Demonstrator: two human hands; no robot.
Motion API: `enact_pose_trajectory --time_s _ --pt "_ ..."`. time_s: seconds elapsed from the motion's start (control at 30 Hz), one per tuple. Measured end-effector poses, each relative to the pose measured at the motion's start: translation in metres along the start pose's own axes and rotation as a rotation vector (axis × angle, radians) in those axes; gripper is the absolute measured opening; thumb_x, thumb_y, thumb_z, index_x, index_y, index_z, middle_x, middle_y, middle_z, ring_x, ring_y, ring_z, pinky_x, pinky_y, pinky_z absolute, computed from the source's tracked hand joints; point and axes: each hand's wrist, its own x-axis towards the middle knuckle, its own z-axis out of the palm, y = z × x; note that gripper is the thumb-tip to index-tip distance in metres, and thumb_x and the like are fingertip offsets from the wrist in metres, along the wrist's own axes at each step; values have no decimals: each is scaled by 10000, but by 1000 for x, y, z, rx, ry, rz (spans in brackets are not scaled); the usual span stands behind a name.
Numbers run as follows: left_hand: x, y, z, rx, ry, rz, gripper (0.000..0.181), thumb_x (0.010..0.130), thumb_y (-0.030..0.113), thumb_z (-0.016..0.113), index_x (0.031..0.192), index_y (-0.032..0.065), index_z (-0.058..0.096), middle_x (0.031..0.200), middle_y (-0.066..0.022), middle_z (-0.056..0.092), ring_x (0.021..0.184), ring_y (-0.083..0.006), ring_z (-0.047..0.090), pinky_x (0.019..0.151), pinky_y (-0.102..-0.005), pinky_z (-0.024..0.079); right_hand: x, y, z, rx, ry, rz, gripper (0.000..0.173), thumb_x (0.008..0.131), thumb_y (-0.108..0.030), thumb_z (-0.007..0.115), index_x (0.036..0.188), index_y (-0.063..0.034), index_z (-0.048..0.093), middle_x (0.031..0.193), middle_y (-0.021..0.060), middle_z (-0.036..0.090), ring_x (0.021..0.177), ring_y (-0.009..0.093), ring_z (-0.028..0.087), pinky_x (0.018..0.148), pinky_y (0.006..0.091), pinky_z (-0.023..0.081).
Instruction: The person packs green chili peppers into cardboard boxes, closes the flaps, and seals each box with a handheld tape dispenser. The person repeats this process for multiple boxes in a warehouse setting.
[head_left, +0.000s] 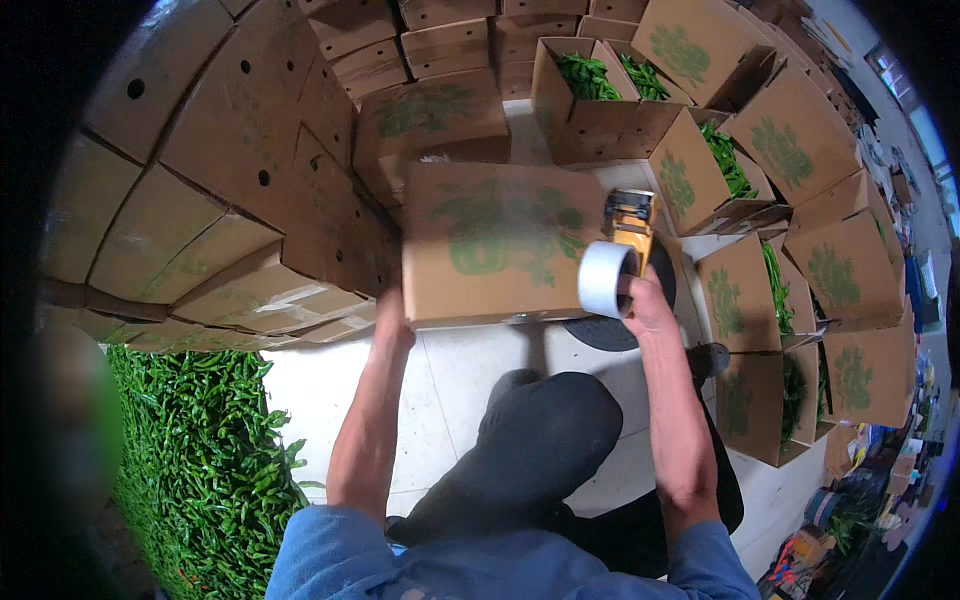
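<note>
A closed cardboard box with a green printed vegetable picture is in front of me, slightly blurred. At its left end is my left hand, pressed to the side, with its fingers mostly hidden. My right hand grips a yellow and black tape dispenser beside the box's right end. A wide roll of tape sits on the dispenser and overlaps the box's lower right corner. Partly covered by the box is a black round object that I cannot identify.
Stacked cardboard boxes wall off the left and back. To the right, several open boxes hold green peppers. A large heap of green peppers lies at lower left. White floor tiles show around my legs.
</note>
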Motion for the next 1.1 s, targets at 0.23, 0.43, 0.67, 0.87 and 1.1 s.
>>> enact_pose_trajectory --time_s 0.23,0.43,0.67,0.87,1.1 --pt "18 -17 -17 -335 240 199 366 985 316 418 1182 65 598 1108 -68 665 1008 -233 637 874 -392 519 65 24 21 -4 0 -12 406 736 7 640 1141 5 613 1051 58 659 937 196 654 835 363 550" --pt "33 -82 -30 -605 275 -110 443 1002 213 268 1311 -33 467 1250 -153 585 1119 -285 587 967 -399 495 65 84 -6 -361 107 79 396 707 30 619 1103 30 626 1022 72 666 931 197 661 838 347 540" --pt "68 -115 -31 -857 392 -157 404 977 197 300 1238 -5 534 1269 -129 580 1133 -251 572 952 -393 489 80 69 37 -726 154 30 372 735 -38 636 1092 65 618 1029 137 685 986 233 638 888 345 487" --pt "96 -152 -15 -999 375 -145 463 956 418 401 1354 206 507 1390 -66 466 1283 -313 435 1051 -588 388 125 162 44 -742 134 -70 589 729 40 618 1305 35 493 1237 191 621 1180 265 579 1008 349 432" --pt "76 -133 2 -965 350 -195 697 902 588 512 1424 147 377 1446 -110 349 1336 -341 346 1103 -695 243 138 158 45 -752 117 -47 558 753 -12 641 1293 21 502 1159 239 646 1126 342 617 973 390 469"
